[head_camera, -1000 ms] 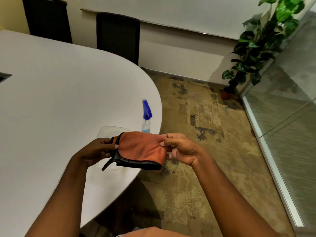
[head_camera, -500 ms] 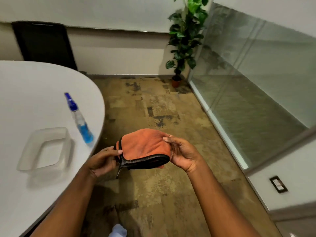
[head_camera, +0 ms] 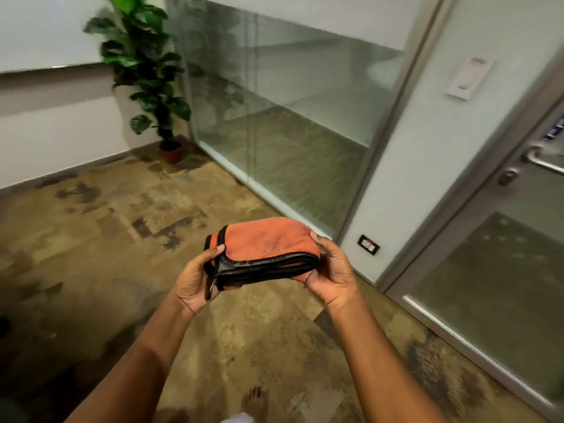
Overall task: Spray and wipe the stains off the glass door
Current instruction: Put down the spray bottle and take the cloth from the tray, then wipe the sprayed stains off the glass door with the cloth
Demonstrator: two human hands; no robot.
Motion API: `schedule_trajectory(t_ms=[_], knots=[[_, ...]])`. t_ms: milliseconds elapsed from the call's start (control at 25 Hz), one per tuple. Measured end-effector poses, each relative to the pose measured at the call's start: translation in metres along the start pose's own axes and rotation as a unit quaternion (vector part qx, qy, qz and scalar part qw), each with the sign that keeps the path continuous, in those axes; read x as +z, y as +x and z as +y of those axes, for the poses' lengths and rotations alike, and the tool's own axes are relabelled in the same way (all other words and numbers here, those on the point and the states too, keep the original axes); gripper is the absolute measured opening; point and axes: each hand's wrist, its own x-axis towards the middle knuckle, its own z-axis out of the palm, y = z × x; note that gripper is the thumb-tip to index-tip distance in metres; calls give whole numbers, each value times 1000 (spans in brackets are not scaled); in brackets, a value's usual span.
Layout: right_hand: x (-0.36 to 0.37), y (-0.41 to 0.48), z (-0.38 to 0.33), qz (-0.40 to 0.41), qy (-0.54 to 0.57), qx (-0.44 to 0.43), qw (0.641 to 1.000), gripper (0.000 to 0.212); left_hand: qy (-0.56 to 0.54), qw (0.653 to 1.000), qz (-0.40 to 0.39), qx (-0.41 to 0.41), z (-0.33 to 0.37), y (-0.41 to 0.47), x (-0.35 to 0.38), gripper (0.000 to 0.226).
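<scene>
A folded orange cloth (head_camera: 265,244) with black trim is held flat in front of me, over the floor. My left hand (head_camera: 200,277) grips its left end and my right hand (head_camera: 331,268) grips its right end. The glass door (head_camera: 500,288) with a metal frame stands at the right, its handle (head_camera: 543,161) and lock near the right edge. Faint spots show on its lower pane. No spray bottle is in view.
A fixed glass wall panel (head_camera: 290,123) runs from the door frame back to a potted plant (head_camera: 146,71) in the corner. A wall strip between them carries a switch (head_camera: 468,77) and a low socket (head_camera: 368,244). Patterned carpet covers the floor. My bare foot (head_camera: 254,399) shows at the bottom.
The view has swung right, away from the table, spray bottle and plastic tub, toward the glass wall and door. Both hands keep hold of the cloth.
</scene>
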Motion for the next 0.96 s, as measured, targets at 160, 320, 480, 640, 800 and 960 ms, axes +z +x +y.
schedule_trajectory(t_ms=[160, 320, 480, 640, 800, 960], knots=[[-33, 13, -53, 38, 87, -85, 992, 79, 11, 998, -47, -37, -7, 81, 70, 30], [-59, 24, -99, 48, 169, -175, 969, 86, -15, 991, -116, -68, -10, 144, 140, 32], [-90, 16, -134, 82, 217, -277, 932, 91, -28, 976, -169, -133, -39, 189, 206, 30], [-128, -10, -164, 105, 250, -301, 914, 83, -39, 956, -223, -188, -91, 209, 265, 34], [-186, -38, -190, 104, 230, -281, 926, 92, -41, 935, -263, -236, -158, 219, 321, 63], [-247, -77, -221, 62, 231, -271, 933, 100, -19, 934, -254, -252, -229, 211, 378, 56]])
